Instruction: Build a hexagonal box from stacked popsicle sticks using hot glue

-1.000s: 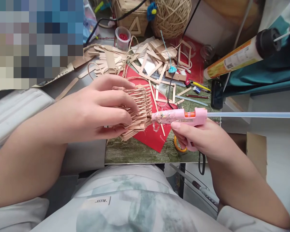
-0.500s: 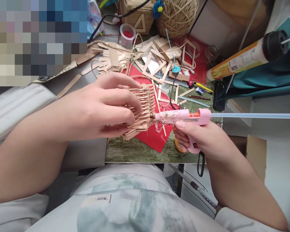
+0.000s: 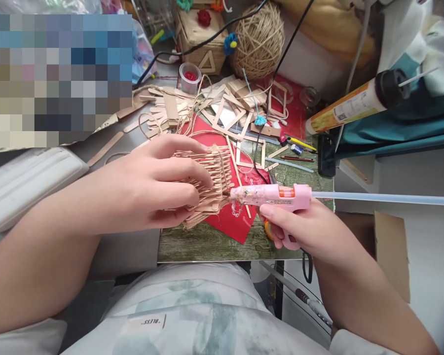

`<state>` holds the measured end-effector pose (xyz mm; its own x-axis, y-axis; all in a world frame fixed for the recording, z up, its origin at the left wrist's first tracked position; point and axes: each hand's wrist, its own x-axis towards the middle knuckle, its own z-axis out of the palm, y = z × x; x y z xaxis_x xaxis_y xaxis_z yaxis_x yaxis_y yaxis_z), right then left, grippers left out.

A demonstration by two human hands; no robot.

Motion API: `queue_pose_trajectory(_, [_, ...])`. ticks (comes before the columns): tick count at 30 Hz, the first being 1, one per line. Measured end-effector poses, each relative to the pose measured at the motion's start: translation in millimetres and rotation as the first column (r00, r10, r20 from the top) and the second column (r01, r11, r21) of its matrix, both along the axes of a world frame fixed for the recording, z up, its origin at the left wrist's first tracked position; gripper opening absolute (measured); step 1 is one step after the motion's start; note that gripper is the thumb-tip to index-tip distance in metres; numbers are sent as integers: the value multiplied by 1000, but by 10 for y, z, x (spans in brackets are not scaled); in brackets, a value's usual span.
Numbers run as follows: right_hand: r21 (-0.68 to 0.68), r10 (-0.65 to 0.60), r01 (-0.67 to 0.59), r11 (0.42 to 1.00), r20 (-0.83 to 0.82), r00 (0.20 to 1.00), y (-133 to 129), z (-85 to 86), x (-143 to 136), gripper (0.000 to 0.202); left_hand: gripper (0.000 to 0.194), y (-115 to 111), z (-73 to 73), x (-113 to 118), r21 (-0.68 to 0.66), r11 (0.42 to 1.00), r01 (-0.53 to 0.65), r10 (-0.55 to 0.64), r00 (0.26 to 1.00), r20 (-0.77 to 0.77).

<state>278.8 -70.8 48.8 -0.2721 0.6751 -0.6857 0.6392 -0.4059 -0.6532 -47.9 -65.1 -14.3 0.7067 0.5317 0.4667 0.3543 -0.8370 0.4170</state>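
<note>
A small openwork structure of stacked wooden craft sticks, with twine along its edge, sits at the middle of the view. My left hand wraps over it from the left, fingers curled on its top and side. In my right hand is a pink glue gun, its nozzle pointing left at the structure's lower right edge. A long translucent glue stick extends from the gun's back. Beneath the structure lies a red sheet; my left palm is hidden.
Loose craft sticks and stick frames are heaped behind the hands. Further back stand a plastic cup, a wooden box and a twine ball. A black cable hangs across; a large tube is at right.
The camera view has shifted, so the table contents appear lower and slightly left. Both hands keep their holds, and the nozzle remains near the structure's edge.
</note>
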Motion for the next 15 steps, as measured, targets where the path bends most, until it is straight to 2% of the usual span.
queue_pose_trajectory(7, [-59,-44,45,997,16,999,19,-79,11,53,8,26,-11,-17,36,999,15,-15,1000,7])
queue_pose_trajectory(11, [-60,-40,37,998,-59,997,32,-116,3,45,12,40,-36,-31,46,999,19,-19,1000,18])
queue_pose_trajectory(15, [-85,-36,29,996,-85,996,25,-135,0,48,14,38,-42,-29,33,999,29,-30,999,21])
